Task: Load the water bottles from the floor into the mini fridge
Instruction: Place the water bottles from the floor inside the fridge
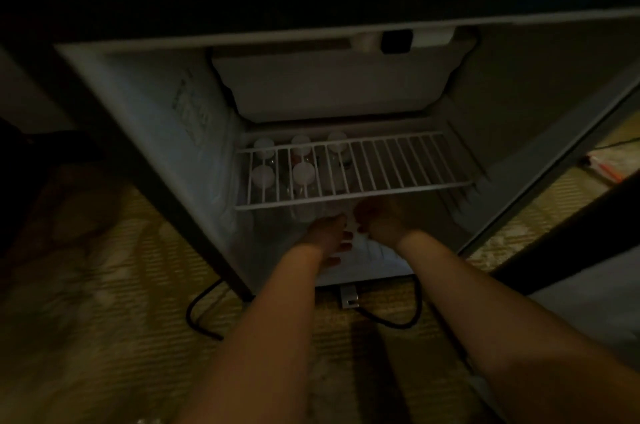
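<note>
Five white-capped water bottles (pixel 304 174) are in the mini fridge (pixel 149 132), standing upright on its floor at back left, caps showing through the wire shelf (pixel 388 163): three in the rear row, two in front. Something clear sits just ahead of them under the shelf's front edge, maybe a sixth, but it's too dim to call. Both arms reach into the lower compartment, hands close together right below the shelf's front rail. Left hand (pixel 327 236) sits lower and nearer the fridge sill, with its fingers (pixel 347 235) curled toward the right. Right hand (pixel 379 219) is a bit deeper in, knuckles up, fingers bent down. There's a pale, clear shape between the two hands that could be a bottle. The frame is dark and smeared, so I can't tell whether either hand actually grips it. The shelf carries nothing on top. The freezer box (pixel 332 84) is above at the back, flap closed. The door (pixel 554 188) is swung open to the right. A black cable (pixel 398 321) loops on the patterned carpet (pixel 104 285) in front of the sill, beside a small metal bracket (pixel 348 299). A white and orange item (pixel 609 165) lies on the floor beyond the door, unidentifiable.
</note>
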A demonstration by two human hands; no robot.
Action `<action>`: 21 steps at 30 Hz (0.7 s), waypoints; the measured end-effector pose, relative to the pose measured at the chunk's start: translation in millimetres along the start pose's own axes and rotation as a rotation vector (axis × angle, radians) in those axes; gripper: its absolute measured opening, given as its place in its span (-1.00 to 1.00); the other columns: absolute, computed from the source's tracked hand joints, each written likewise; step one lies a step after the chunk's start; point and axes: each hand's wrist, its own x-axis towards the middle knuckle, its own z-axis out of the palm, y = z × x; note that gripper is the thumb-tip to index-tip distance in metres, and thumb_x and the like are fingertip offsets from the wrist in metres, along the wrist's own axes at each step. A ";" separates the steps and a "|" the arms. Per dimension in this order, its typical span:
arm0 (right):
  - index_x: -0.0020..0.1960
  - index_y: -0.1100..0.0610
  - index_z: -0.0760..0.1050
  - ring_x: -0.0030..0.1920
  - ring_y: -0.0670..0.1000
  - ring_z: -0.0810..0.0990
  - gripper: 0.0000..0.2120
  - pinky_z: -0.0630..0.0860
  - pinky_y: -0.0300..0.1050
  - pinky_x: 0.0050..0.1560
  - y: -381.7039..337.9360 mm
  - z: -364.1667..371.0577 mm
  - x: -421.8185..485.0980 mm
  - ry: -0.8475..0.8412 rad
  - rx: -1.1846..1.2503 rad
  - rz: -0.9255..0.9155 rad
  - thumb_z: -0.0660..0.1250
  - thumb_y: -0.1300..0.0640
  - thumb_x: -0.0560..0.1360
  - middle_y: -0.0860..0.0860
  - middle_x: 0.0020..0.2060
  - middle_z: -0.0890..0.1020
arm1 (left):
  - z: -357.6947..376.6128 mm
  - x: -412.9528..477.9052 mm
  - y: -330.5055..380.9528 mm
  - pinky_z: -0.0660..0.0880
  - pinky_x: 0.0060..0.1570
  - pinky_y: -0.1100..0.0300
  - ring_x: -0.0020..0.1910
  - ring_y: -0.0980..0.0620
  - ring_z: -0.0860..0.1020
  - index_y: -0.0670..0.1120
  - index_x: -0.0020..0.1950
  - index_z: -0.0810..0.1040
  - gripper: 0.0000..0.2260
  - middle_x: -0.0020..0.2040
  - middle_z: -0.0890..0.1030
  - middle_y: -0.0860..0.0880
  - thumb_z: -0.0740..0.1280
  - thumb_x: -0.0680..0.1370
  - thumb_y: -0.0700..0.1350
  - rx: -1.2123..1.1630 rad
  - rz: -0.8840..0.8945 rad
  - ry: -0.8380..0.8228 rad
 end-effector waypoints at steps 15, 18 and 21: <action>0.25 0.23 0.46 -0.11 0.02 0.59 -0.70 0.50 -0.13 -0.16 -49.0 -46.1 -139.4 -0.162 -0.185 -0.104 0.22 0.13 0.57 0.12 0.02 0.58 | -39.5 -123.1 7.1 0.40 0.09 0.09 0.05 0.02 0.51 -0.12 0.36 0.37 -0.57 0.21 0.53 -0.05 0.08 0.61 0.11 0.637 0.117 0.083; 0.27 0.19 0.45 -0.08 0.01 0.59 -0.71 0.50 -0.11 -0.08 -77.1 -51.8 -167.3 -0.200 -0.259 -0.163 0.20 0.12 0.59 0.13 0.06 0.58 | -52.6 -161.1 16.4 0.39 0.07 0.08 0.03 0.02 0.49 -0.10 0.38 0.34 -0.59 0.24 0.51 -0.07 0.08 0.62 0.09 0.707 0.122 0.153; 0.27 0.18 0.46 -0.04 0.03 0.61 -0.71 0.54 -0.09 0.01 -112.9 -57.3 -199.1 -0.234 -0.327 -0.231 0.22 0.12 0.58 0.11 0.04 0.57 | -72.9 -203.1 20.5 0.43 -0.04 0.17 -0.06 0.04 0.50 -0.14 0.37 0.35 -0.61 0.14 0.51 -0.09 0.09 0.63 0.04 0.788 0.177 0.204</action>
